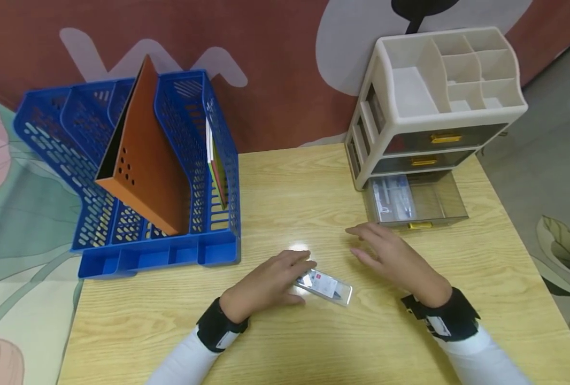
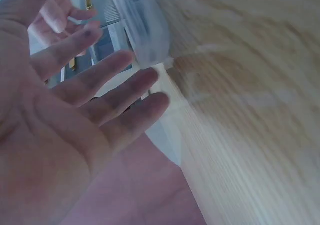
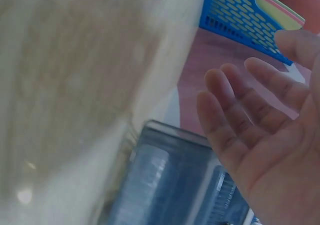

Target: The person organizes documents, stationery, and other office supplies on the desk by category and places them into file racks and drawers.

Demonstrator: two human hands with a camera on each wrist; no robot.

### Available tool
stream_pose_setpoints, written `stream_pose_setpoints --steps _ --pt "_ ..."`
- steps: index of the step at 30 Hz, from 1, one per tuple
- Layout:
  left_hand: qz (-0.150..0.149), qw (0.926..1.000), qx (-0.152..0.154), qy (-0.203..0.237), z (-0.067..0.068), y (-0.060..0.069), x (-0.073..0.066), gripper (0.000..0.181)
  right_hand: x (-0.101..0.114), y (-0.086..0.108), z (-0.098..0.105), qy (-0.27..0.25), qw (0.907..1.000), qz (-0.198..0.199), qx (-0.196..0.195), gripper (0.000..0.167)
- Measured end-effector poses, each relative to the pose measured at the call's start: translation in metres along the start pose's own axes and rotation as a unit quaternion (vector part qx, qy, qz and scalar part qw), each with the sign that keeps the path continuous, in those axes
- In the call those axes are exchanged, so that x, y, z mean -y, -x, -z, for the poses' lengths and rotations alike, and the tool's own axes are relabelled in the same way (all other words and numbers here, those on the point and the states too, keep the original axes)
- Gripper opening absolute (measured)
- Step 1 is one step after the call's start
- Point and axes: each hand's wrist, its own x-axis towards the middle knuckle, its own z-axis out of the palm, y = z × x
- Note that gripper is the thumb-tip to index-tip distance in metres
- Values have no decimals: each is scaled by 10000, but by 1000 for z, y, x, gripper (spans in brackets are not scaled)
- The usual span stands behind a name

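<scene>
A clear flat case (image 1: 330, 289) with a label and a small dark item inside lies on the table. My left hand (image 1: 272, 280) is over its left end, fingers loosely extended. In the left wrist view the case (image 2: 145, 30) appears just beyond the relaxed fingertips. Right of the case, my right hand (image 1: 391, 259) hovers with parted fingers, holding nothing. Near it is the pulled-out smoky drawer (image 1: 441, 200), with clear packaged items (image 1: 395, 198) in its left part. That drawer (image 3: 175, 185) shows beside the right hand in the right wrist view.
A cream drawer unit (image 1: 386, 128) stands at the back right, with two more drawers shut and compartments on top. At the left, a blue file rack (image 1: 217, 240) holds an orange folder (image 1: 150, 171) and thin booklets (image 1: 215, 166). A patterned cloth (image 1: 285, 80) hangs behind.
</scene>
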Motion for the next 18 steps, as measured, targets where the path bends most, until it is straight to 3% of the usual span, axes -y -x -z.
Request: stream_pose_setpoints --steps 5,11,18 --pt "-105 9998 138 -50 -5 0 -1 68 1 4 -10 -294 9989 -174 329 40" --pt "-105 9998 -81 -169 -11 -1 -2 53 6 6 -17 -421 9963 -316 674 40" --pt "-97 9993 -277 -243 -12 -9 -1 33 10 6 -25 -538 9959 -189 706 36"
